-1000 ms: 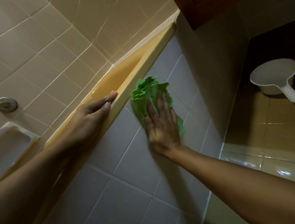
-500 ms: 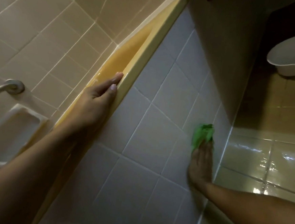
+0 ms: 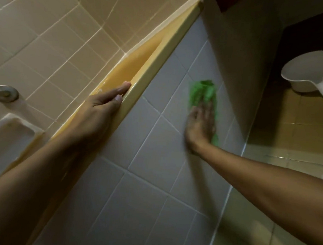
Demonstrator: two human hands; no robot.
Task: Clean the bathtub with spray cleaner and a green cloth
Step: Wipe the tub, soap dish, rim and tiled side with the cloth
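Cloth first: our green cloth (image 3: 202, 92) lies bunched against the grey tiled side (image 3: 155, 141) of the bathtub (image 3: 134, 66), under our right hand (image 3: 200, 125). Its fingers look flat on the cloth, pressing, though blur hides detail. Our left hand (image 3: 102, 108) rests unclenched on the yellow rim (image 3: 162, 51), fingers straight. We judge the cloth soft, light and quick to bunch, so a broad palm over its middle should hold it best.
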